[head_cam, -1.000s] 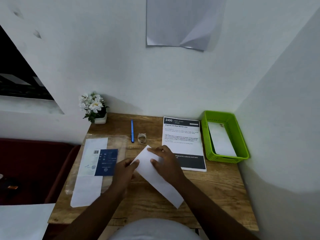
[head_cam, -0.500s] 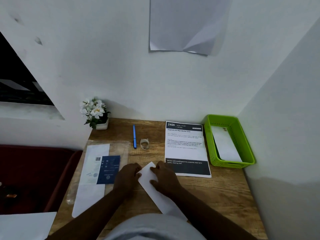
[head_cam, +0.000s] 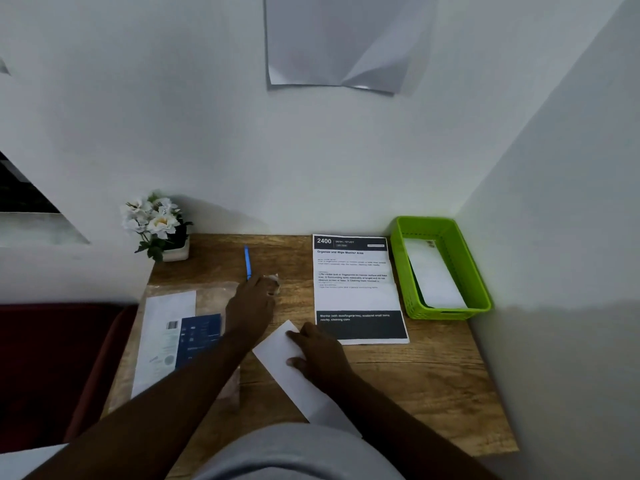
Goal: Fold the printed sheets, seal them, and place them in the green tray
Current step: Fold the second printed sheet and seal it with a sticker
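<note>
**Left hand leaves the fold and goes for the tape**

The left hand (head_cam: 251,301) has come off the folded sheet (head_cam: 282,362) and now reaches to the far side of the desk (head_cam: 415,375), its fingertips on the small clear tape roll (head_cam: 273,284) beside the blue pen (head_cam: 247,262); whether it has closed on the roll cannot be told, as the hand hides most of it. A second ago both hands were pressing the sheet's far end. The right hand (head_cam: 320,353) stays where it was, fingers laid flat over the far end of the folded sheet, pinning it to the wood. The shift suggests the creasing is finished and sealing comes next.

The folded sheet lies as a long white strip running diagonally from under the right hand back toward the person, just near and right of the reaching left hand. Right of it lies an unfolded printed sheet (head_cam: 356,289), and farther right, against the wall, the green tray (head_cam: 401,258) already holds one folded sheet (head_cam: 434,275).
</note>
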